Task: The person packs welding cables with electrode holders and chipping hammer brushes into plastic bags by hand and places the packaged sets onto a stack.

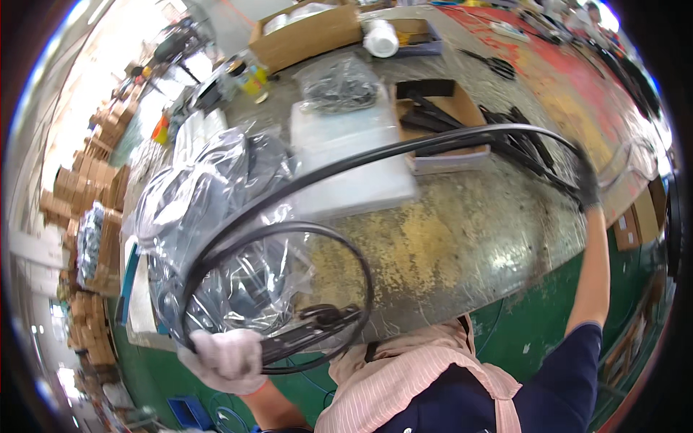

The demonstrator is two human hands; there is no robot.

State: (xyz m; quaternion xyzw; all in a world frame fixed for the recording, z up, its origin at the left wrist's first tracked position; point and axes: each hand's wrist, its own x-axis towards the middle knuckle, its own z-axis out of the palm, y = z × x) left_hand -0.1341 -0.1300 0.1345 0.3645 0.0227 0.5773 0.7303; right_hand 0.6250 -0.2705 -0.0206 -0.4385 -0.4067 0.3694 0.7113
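Observation:
My left hand (225,361), in a pale work glove, is closed at the near left around a long black flexible strip (339,164) bent into a loop. A black slotted bar with a small fitting (314,333) lies inside the loop beside this hand; whether it is joined to the strip I cannot tell. From there the strip arches over the table to my right hand (587,186), dark-gloved and blurred, which grips its other end at the table's right edge. Black bar-shaped parts (530,148) lie next to the right hand.
Clear plastic bags of dark parts (209,195) cover the table's left side. Behind the strip are a white wrapped stack (346,148), an open carton of black parts (462,108), a bag of parts (338,83) and scissors (498,66). A long carton (307,37) stands at the back.

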